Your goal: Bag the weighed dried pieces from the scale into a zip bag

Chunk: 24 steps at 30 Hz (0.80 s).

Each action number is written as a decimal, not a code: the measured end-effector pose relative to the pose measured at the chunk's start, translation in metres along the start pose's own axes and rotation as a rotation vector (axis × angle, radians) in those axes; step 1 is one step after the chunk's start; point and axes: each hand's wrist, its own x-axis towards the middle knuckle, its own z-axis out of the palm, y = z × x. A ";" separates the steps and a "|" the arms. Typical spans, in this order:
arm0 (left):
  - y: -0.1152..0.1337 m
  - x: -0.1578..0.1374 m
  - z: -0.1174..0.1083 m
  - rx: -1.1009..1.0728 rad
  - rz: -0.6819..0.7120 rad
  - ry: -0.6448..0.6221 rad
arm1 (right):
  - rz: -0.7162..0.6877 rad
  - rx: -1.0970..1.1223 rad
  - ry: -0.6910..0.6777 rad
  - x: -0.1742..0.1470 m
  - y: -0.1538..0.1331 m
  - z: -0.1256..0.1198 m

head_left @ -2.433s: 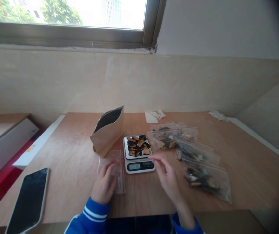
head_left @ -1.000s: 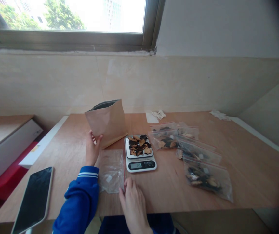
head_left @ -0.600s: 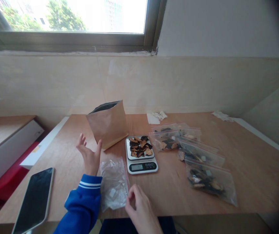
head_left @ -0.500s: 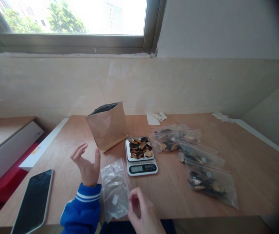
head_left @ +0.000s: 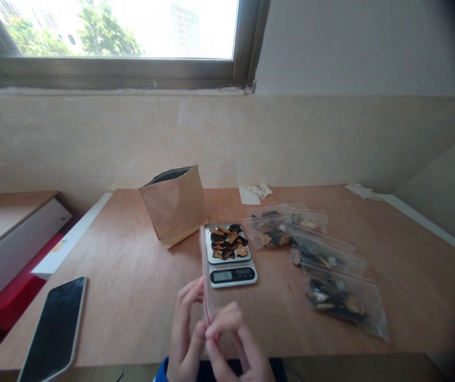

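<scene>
Both hands hold a clear zip bag (head_left: 206, 297) with a red seal strip, raised edge-on above the front of the table. My left hand (head_left: 187, 329) grips it from the left side, fingers closed on the plastic. My right hand (head_left: 235, 339) pinches the near end of the red strip. Just beyond the bag lies a white kitchen scale (head_left: 233, 277), its display lit but hard to read. On its plate sit several dried dark-and-tan slices (head_left: 227, 242). An open brown paper pouch (head_left: 175, 209) stands behind the scale to the left.
Several filled zip bags (head_left: 342, 297) lie overlapping on the right of the wooden table (head_left: 132, 297). A phone (head_left: 54, 329) rests near the left edge. At the back are a white paper piece (head_left: 248, 196) and a crumpled tissue (head_left: 262, 190). A window (head_left: 132, 32) is above.
My left hand has come down and right to the bag. The zip bag, flat on the table before, is now lifted and turned edge-on between both hands.
</scene>
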 end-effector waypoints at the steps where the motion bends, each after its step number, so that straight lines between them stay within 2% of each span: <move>1: -0.004 0.001 0.003 -0.022 -0.022 0.000 | 0.040 0.066 -0.022 0.006 0.004 0.001; 4: -0.017 0.009 0.009 -0.029 -0.067 0.054 | 0.173 0.303 -0.041 0.029 0.018 0.003; 7: -0.023 0.020 0.008 0.024 -0.064 0.092 | 0.240 0.399 -0.108 0.051 0.026 0.004; 11: -0.023 0.035 -0.001 0.092 0.018 0.075 | 0.288 0.359 -0.220 0.071 0.027 0.004; 18: -0.014 0.053 -0.014 0.186 0.183 0.059 | 0.247 0.338 -0.198 0.089 0.023 0.011; 24: -0.012 0.057 -0.014 0.111 0.165 0.068 | 0.212 0.269 -0.163 0.092 0.016 0.011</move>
